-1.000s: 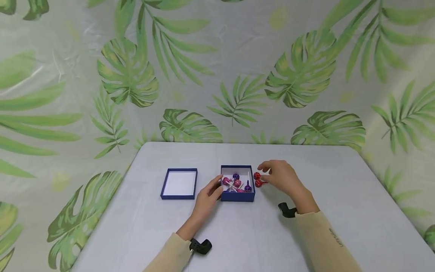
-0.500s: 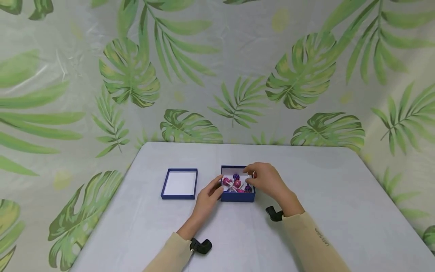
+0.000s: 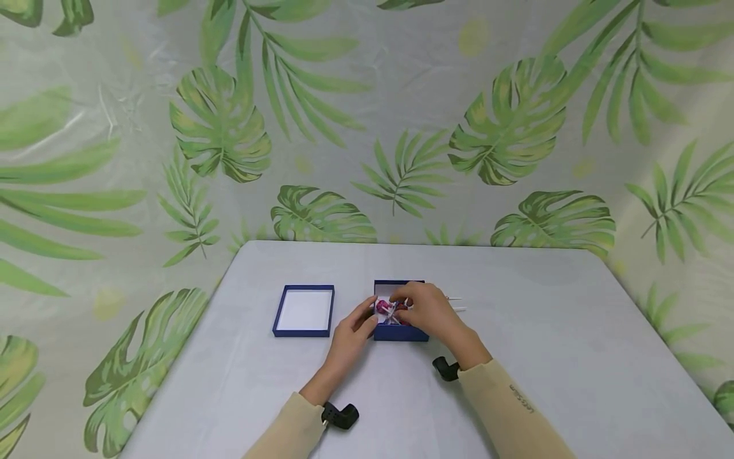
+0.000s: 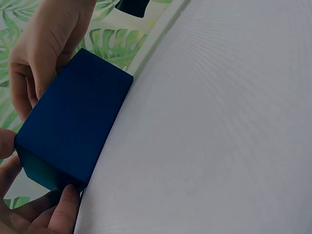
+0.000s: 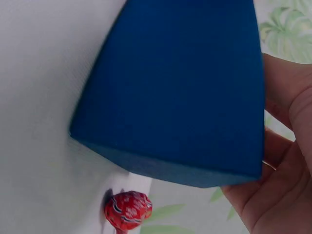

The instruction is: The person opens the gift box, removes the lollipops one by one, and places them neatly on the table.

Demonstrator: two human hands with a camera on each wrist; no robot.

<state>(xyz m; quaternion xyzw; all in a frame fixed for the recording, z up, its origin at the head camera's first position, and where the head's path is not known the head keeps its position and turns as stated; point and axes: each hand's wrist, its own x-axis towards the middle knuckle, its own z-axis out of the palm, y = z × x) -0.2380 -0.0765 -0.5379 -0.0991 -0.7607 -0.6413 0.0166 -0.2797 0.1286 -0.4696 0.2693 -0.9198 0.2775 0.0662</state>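
1. The blue box (image 3: 401, 333) stands on the worktop (image 3: 573, 331), nearer to the far edge than to the near one, about midway between the left and right edges.
2. The left hand (image 3: 348, 335) holds the box at its left wall, with thumb and fingers bent about the front left corner; some fingers are partly hidden in the left wrist view.
3. The right hand (image 3: 432, 312) reaches over the right wall into the box. Its fingers are bent, but the tips are hard to make out, so I cannot tell if they are apart or pinch a lollipop.
4. Inside the box, a pink lollipop (image 3: 382, 307) and crossed sticks are visible; the right hand covers the other contents. Both wrist views show mostly the outer blue walls.
5. Two white sticks (image 3: 460, 309) come out to the right of this hand; it hides their other ends.
6. In the right wrist view, a red lollipop (image 5: 127, 210) is just beside the box, its stick cut by the picture's lower edge.
7. The shallow lid (image 3: 302, 310) lies open side up, left of the box, towards the far left corner.
8. Both sleeves (image 3: 513, 408) are cut off below.
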